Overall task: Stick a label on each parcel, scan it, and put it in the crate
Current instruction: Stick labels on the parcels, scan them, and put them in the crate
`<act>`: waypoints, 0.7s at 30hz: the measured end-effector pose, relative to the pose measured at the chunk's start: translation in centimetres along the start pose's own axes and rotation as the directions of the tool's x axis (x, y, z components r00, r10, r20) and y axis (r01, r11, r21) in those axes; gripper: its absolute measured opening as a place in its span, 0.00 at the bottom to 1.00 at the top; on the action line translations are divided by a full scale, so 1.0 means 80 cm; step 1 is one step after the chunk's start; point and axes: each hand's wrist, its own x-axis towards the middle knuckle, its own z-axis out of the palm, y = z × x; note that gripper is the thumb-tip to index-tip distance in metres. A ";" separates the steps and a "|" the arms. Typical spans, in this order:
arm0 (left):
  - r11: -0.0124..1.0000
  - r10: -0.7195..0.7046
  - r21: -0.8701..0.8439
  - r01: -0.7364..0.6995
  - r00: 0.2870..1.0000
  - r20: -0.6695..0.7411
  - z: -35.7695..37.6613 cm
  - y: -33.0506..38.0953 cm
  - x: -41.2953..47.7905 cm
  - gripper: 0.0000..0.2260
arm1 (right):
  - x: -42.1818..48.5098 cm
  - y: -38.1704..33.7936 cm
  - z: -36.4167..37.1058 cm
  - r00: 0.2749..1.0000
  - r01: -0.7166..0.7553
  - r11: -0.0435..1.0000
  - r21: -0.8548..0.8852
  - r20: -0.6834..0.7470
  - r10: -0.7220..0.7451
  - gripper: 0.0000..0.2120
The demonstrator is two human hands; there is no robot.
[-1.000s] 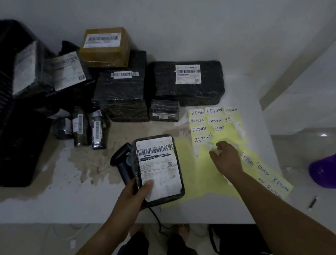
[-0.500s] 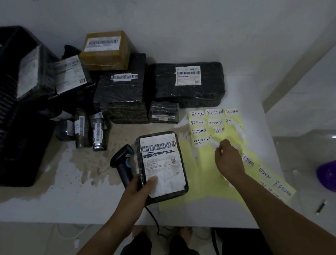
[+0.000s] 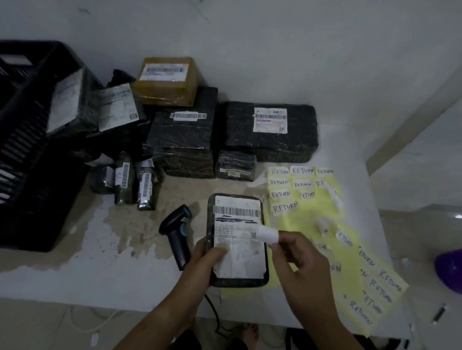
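Observation:
My left hand [image 3: 207, 256] grips the lower left edge of a flat black parcel [image 3: 237, 238] with a white shipping label, held above the table's front. My right hand [image 3: 298, 257] pinches a small white label [image 3: 269, 235] at the parcel's right edge. Yellow backing sheets [image 3: 303, 223] with several handwritten RETURN stickers lie to the right. A black handheld scanner [image 3: 176, 231] rests on the table left of the parcel. The black crate [image 3: 16, 143] stands at the far left with a parcel inside.
Several wrapped parcels are piled at the back: a brown box [image 3: 166, 80], a large black parcel [image 3: 271, 131], another black one [image 3: 183, 136], and small wrapped bottles [image 3: 136, 182]. A purple basket [image 3: 458, 270] sits on the floor at the right. The wall is close behind.
My right hand has left the sticker sheet with a white label pinched in it and moved left to the parcel's right edge. The left hand keeps holding the parcel.

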 end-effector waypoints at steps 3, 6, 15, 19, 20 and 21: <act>1.000 -0.011 -0.006 0.011 0.999 0.040 0.003 -0.001 -0.001 0.12 | 0.006 -0.001 0.009 0.998 0.065 0.995 -0.073 0.015 -0.064 0.08; 1.000 0.015 0.007 -0.016 0.999 0.050 0.003 -0.004 0.002 0.15 | 0.012 0.003 0.014 0.986 0.166 0.965 -0.204 0.055 -0.158 0.10; 0.994 0.079 -0.086 -0.071 0.992 0.095 0.013 -0.001 0.000 0.23 | 0.013 0.013 0.035 0.875 0.475 0.717 -0.510 0.185 -0.448 0.14; 0.992 0.091 -0.092 -0.084 0.993 0.076 0.014 0.000 -0.001 0.22 | 0.015 0.016 0.035 0.857 0.481 0.667 -0.568 0.143 -0.496 0.15; 0.992 0.094 -0.094 -0.086 0.992 0.084 0.014 -0.001 -0.001 0.23 | 0.016 0.016 0.034 0.851 0.487 0.660 -0.572 0.141 -0.505 0.15; 0.992 0.094 -0.090 -0.086 0.992 0.086 0.014 0.000 -0.002 0.23 | 0.017 0.018 0.033 0.843 0.498 0.649 -0.575 0.146 -0.518 0.16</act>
